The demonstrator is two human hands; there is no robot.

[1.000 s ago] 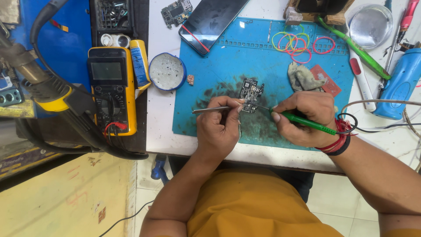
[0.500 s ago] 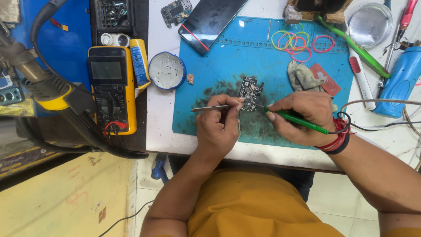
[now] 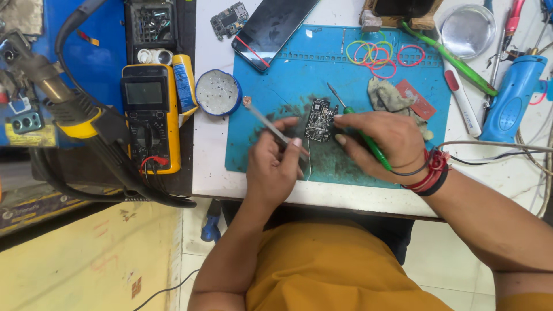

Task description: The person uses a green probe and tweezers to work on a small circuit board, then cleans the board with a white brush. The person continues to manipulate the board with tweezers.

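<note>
— Two hands over one mat (image 3: 271, 115), blue and grimy in the middle. What's on it?

— A small dark board (image 3: 320, 119), lying flat near the mat's centre, well short of its edges. Both hands crowd it. Bands (image 3: 377, 55) in several colours lie at the mat's far side, and a grey rag (image 3: 387, 95) with a red card (image 3: 416, 99) sits just to the right of the board.

— How far has the work got?

— My judgement only: mid-job. The board is bare, out of any casing, and a phone (image 3: 272, 26) lies face up at the mat's far edge, apart from it. Nothing shows the board going back in, so refitting looks undone.

— And the hands?

— The left hand (image 3: 276, 170) is closed on tweezers (image 3: 266, 122), whose far end points up and left toward a round tin (image 3: 217, 92); whether the near end touches the board I can't tell (fingers hide it). The right hand (image 3: 383, 144) grips a green tool (image 3: 360, 131) like a pen, its thin metal tip rising just beside the board's right edge.

— The board itself?

— Black, roughly rectangular, crowded with tiny silvery parts and shields. No damage I can make out; it's too small to say more.

— Anything else?

— A yellow meter (image 3: 151, 118) stands off the mat to the left.
</note>
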